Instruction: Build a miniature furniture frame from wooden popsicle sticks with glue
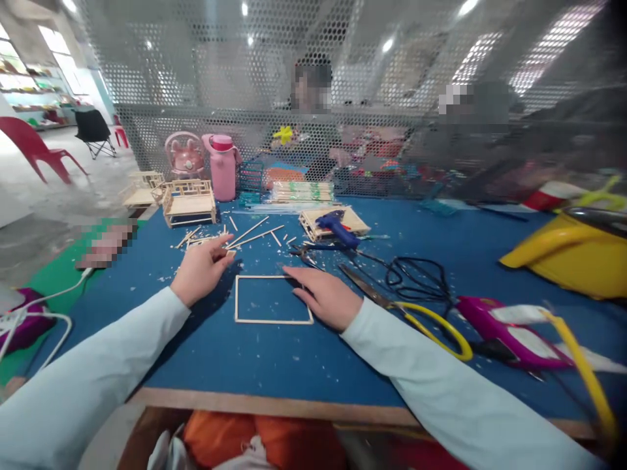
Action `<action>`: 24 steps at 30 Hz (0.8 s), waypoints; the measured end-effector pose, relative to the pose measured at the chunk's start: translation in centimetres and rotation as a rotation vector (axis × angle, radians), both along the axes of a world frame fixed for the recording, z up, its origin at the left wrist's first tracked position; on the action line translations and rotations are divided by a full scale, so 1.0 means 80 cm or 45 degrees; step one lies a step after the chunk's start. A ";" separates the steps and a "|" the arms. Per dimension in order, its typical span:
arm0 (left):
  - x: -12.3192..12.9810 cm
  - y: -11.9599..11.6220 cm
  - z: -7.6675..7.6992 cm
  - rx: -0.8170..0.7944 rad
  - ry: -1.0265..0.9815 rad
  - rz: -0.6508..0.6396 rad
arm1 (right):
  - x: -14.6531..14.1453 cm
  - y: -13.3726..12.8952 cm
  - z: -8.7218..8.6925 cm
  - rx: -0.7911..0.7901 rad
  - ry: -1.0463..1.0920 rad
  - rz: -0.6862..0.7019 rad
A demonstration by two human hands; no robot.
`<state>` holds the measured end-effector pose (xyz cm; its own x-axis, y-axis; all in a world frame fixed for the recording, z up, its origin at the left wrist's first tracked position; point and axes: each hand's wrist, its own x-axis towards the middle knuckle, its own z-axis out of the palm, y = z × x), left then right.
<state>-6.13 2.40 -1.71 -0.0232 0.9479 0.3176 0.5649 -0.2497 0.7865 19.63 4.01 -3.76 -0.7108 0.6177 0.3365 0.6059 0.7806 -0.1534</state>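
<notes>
A pale, thin rectangular stick frame [274,322] lies flat at lower center, open inside, my right hand [330,297] touching its upper-right corner, loosely open; left hand's [202,269] grip, left of center, I cannot tell.

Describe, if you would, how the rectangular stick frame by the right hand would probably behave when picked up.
The frame is probably very light, since thin sticks enclose only open space. It may skew or twist, as no crossbar braces it. Its corners, where slim stick ends meet, could be fragile if the right hand lifts by one side.
</notes>
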 end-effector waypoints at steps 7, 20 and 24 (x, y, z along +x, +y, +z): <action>0.006 -0.002 -0.004 -0.083 -0.078 -0.104 | 0.001 0.002 -0.002 -0.006 0.041 0.059; 0.047 -0.030 0.010 -0.645 -1.148 -0.433 | -0.018 -0.018 0.023 0.005 0.406 0.007; 0.068 -0.032 0.018 -0.619 -1.221 -0.491 | -0.040 -0.027 0.037 -0.425 0.777 -0.002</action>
